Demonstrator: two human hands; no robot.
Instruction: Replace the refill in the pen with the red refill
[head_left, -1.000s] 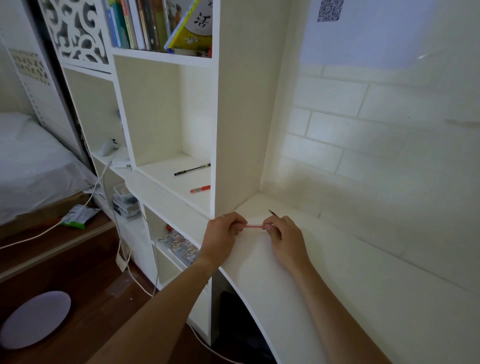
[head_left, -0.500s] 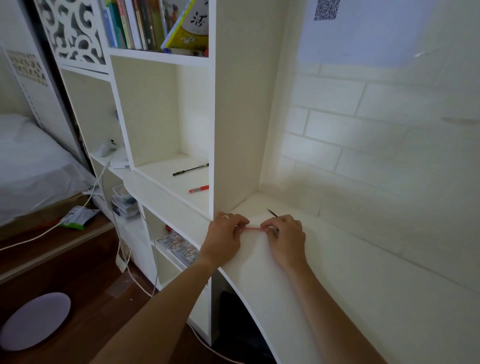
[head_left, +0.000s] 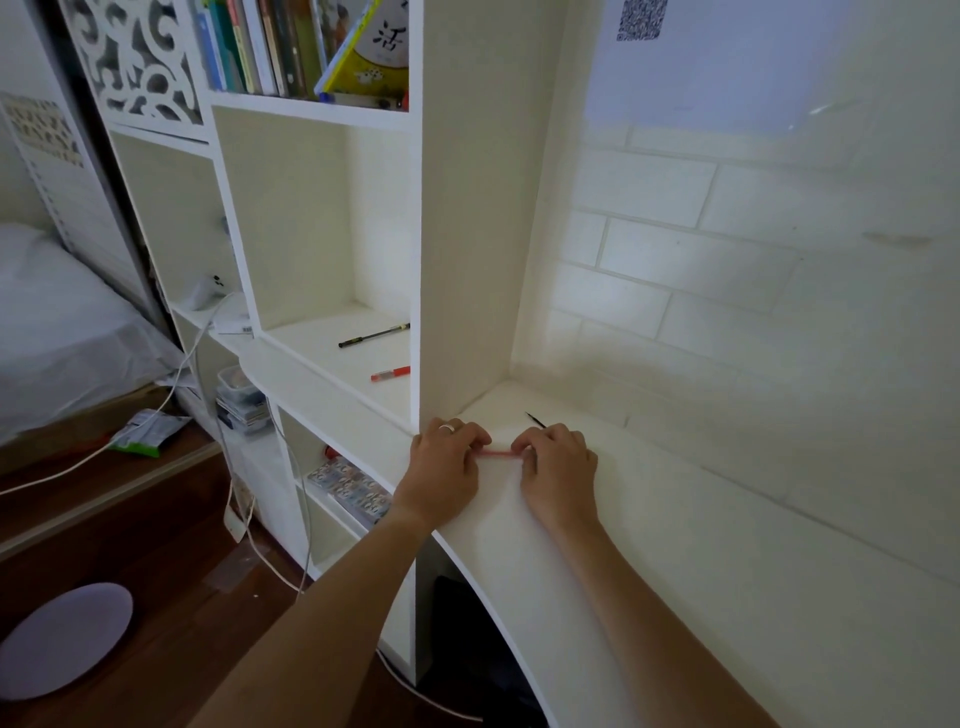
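Observation:
Both hands rest on the white desk (head_left: 649, 545) near its left corner. Between them runs a thin red refill (head_left: 498, 454), level and low over the desk. My left hand (head_left: 447, 467), with a ring on one finger, pinches its left end. My right hand (head_left: 558, 467) closes over its right end, where something pale shows under the fingers; I cannot tell what it is. A thin black refill (head_left: 535, 420) lies on the desk just behind my right hand, partly hidden by it. In the shelf compartment to the left lie a black pen (head_left: 374, 335) and a red pen (head_left: 390, 373).
A tall white shelf divider (head_left: 467, 234) stands right behind my left hand. The brick-pattern wall (head_left: 727, 312) borders the desk at the back. Books (head_left: 311, 47) fill the upper shelf. White cables (head_left: 244, 467) hang down by the lower shelves; a round pale stool (head_left: 62, 639) sits on the floor.
My hands have come slightly closer together along the red refill, so less of it shows between them. They stay at the same spot on the desk.

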